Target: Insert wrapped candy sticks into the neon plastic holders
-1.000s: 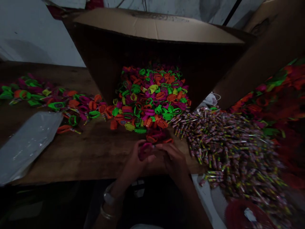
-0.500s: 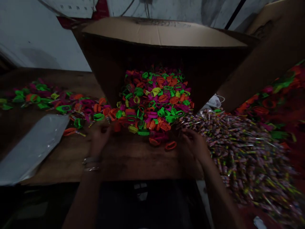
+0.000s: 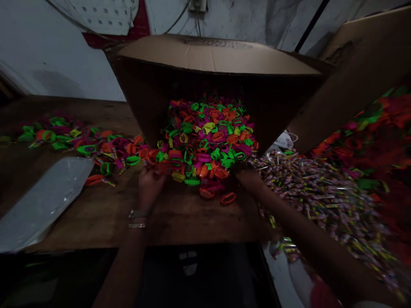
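Note:
A heap of bright plastic toy watches [image 3: 208,141], in orange, green, pink and yellow, spills from an opened cardboard box [image 3: 218,57]. At its lower left edge, my left hand [image 3: 150,184] has its fingers bent in around an orange toy watch [image 3: 165,167], somewhat blurred. My right hand [image 3: 248,177] reaches to the heap's lower right edge, beside wrapped candy sticks [image 3: 308,184]. Its fingers are dark and smeared, so their grip does not show. Between the hands, a loose orange toy watch [image 3: 228,198] lies on the wooden table [image 3: 192,218].
More toy watches mixed with candy sticks [image 3: 112,147] stretch along the table to the left. A clear plastic bag [image 3: 48,201] lies at the left front. Another heap of toy watches [image 3: 369,128] sits at the far right, past a cardboard flap [image 3: 340,81].
My left hand has moved right, closer to the heap, and the orange toy watch by its fingers shifted too. My right hand has moved left, from the candy sticks toward the heap's edge.

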Available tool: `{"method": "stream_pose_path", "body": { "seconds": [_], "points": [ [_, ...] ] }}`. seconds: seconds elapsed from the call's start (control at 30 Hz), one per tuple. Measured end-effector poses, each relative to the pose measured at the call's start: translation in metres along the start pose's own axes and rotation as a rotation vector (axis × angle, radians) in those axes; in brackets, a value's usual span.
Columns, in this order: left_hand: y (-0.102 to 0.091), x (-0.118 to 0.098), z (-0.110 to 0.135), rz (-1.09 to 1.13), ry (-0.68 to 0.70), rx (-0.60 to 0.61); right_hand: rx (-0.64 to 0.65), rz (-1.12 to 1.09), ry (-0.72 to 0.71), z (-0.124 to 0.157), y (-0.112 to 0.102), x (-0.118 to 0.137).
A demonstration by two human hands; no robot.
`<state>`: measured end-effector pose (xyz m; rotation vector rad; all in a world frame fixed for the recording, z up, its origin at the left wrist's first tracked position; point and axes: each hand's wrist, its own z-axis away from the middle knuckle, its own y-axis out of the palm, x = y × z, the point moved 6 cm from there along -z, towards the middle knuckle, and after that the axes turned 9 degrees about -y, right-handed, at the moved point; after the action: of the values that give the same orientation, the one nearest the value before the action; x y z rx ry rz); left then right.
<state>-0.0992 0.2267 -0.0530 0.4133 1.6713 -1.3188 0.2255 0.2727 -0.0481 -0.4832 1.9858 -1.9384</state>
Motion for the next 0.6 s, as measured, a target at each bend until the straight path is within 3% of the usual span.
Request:
{"method": "stream_pose_path", "body": {
  "seconds": [0.17,0.27,0.37,0.4,0.47,0.6],
  "points": [
    [0.010,-0.010,0.049,0.497,-0.141,0.324,-0.121,-0.127,0.012,0.010,-0.008,-0.009],
    [0.037,-0.008,0.085,0.923,-0.404,0.518,-0.254,-0.234,0.102,0.023,-0.010,-0.001],
    [0.069,-0.011,0.112,1.043,-0.565,0.676,-0.389,-0.376,0.138,0.047,-0.014,0.035],
    [0.078,-0.012,0.118,1.067,-0.586,0.691,-0.436,-0.451,0.133,0.056,-0.017,0.051],
    [0.091,-0.012,0.126,1.120,-0.631,0.676,-0.603,-0.905,0.160,0.077,-0.018,0.078],
    [0.103,-0.012,0.134,1.201,-0.706,0.682,-0.662,-1.270,0.349,0.100,-0.008,0.108]
  ]
}}
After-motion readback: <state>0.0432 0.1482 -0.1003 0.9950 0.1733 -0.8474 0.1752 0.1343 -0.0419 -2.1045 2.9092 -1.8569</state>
